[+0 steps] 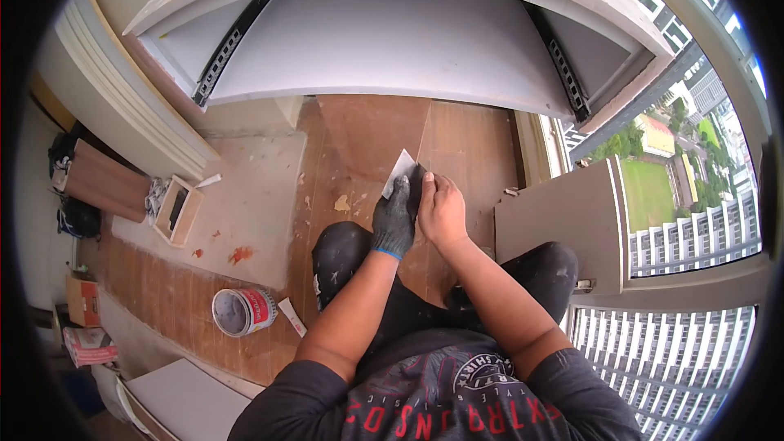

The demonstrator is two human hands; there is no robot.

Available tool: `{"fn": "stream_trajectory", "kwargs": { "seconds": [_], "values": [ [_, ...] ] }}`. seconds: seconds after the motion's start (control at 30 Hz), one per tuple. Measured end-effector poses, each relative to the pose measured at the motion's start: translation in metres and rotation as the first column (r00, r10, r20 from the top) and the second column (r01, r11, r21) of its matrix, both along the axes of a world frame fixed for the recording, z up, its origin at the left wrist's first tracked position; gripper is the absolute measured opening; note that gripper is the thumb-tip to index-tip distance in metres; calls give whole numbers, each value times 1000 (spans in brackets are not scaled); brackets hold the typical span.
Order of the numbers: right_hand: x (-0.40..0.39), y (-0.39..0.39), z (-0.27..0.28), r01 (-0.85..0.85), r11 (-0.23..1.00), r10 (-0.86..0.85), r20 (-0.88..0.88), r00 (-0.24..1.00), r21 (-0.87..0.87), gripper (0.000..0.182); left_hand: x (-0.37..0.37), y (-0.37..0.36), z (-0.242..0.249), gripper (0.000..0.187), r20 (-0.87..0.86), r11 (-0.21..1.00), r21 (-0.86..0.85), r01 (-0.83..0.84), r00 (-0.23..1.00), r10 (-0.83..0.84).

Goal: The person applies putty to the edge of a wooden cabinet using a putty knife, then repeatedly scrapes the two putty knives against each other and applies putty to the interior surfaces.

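Note:
My left hand (394,219), in a dark grey knitted glove with a blue cuff, is closed with its thumb pressed on a small sheet. This looks like sandpaper (400,173), pale grey on one face and black on the other. My bare right hand (442,209) meets it from the other side, fingers closed against the dark part of the sandpaper. Both hands are together in front of my knees. Just beyond them a brown board (371,131) reaches under the white cabinet (392,41), which has black drawer slides on its inner sides.
A paint bucket (243,312) stands on the wooden floor at left, beside a pale strip (291,317). Farther left are a small wooden box frame (178,211) and a brown panel (106,181). At right, a white panel (563,224) stands by the windows.

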State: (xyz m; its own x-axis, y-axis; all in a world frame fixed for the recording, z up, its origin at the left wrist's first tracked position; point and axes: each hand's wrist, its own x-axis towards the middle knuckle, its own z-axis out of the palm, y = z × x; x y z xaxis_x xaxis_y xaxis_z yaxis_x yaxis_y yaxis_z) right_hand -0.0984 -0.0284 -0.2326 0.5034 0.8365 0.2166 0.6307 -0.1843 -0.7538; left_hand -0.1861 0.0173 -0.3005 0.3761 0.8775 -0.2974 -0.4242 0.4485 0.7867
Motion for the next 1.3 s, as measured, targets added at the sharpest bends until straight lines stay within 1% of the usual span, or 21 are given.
{"fn": "stream_trajectory", "kwargs": {
  "seconds": [0.03, 0.13, 0.23, 0.33, 0.43, 0.5, 0.53, 0.6, 0.63, 0.67, 0.7, 0.73, 0.77, 0.8, 0.83, 0.93, 0.97, 1.0, 1.07, 1.2, 1.3],
  "values": [
    [-2, 3, 0, 11, 1000, -11, -3, 1000, 26, 35, -2, 0, 9, 44, -123, 996, 87, 10, 992, 1],
    [-3, 15, -5, 40, 998, -38, -29, 999, 53, 38, -1, -2, 5, 44, 85, 994, 53, -92, 993, 87],
    [6, 24, -12, 53, 999, -53, -95, 994, -5, 42, 1, -5, 1, 42, 113, 983, 132, -128, 987, 113],
    [12, 24, -14, 68, 997, -65, -146, 987, 19, 46, -2, -11, 8, 41, -71, 985, 147, -88, 993, 99],
    [16, 24, -16, 91, 995, -84, -132, 988, 52, 48, 5, -12, 6, 42, -39, 912, 396, -110, 990, 136],
    [21, 26, -28, 115, 991, -110, -84, 990, 65, 48, 3, -18, 9, 43, -60, 889, 459, -9, 997, 41],
    [27, 26, -35, 158, 987, -154, -124, 980, 28, 48, 1, -23, 17, 44, -74, 872, 488, 41, 997, -6],
    [42, 26, -47, 234, 971, -239, -205, 949, -45, 50, -4, -36, 38, 42, -320, 870, 462, 171, 947, -16],
    [46, 21, -50, 240, 971, -234, -213, 949, 2, 53, -3, -37, 35, 42, -299, 890, 437, 132, 954, 5],
    [54, 15, -53, 273, 960, -273, -405, 872, -60, 55, -3, -36, 32, 41, -275, 907, 411, 90, 961, 29],
    [63, 13, -59, 287, 958, -257, -388, 885, 20, 53, -7, -27, 15, 42, -319, 955, 291, 63, 947, 35],
    [60, 12, -44, 301, 948, -246, -370, 896, 100, 52, -7, -22, 9, 44, -190, 980, 193, -47, 978, 84],
    [64, 0, -26, 216, 970, -242, -325, 914, -115, 46, -5, -14, 3, 46, -67, 987, 81, -137, 988, 143],
    [56, -7, -5, 129, 990, -137, -197, 971, -51, 43, -3, -7, 2, 47, 50, 977, -38, -210, 976, 211],
    [45, -15, 10, 33, 999, -33, -58, 998, 1, 40, -2, -2, 3, 58, -8, 973, -78, -216, 976, 216],
    [7, -35, 13, -290, 956, 273, 252, 928, 33, 30, 1, 7, -7, 72, 465, 956, -291, -28, 869, 167],
    [-4, -37, 8, -327, 944, 304, 285, 909, 37, 31, 1, 7, -7, 79, 480, 977, -205, 55, 876, 51],
    [-12, -36, 2, -364, 930, 334, 317, 887, 39, 32, 2, 8, -9, 75, 495, 979, -192, 73, 868, 33],
    [-20, -30, -5, -299, 953, 275, 271, 922, 51, 31, 0, 10, -13, 67, 519, 982, -167, 93, 855, 8],
    [-33, -23, -12, -198, 976, 177, 202, 963, 89, 30, -5, 8, -24, 56, 359, 992, -123, -29, 931, 72],
    [-36, -18, -10, -138, 988, 129, 117, 985, 75, 32, -9, 9, -37, 50, 360, 999, -50, -12, 933, 29]
  ]
}}
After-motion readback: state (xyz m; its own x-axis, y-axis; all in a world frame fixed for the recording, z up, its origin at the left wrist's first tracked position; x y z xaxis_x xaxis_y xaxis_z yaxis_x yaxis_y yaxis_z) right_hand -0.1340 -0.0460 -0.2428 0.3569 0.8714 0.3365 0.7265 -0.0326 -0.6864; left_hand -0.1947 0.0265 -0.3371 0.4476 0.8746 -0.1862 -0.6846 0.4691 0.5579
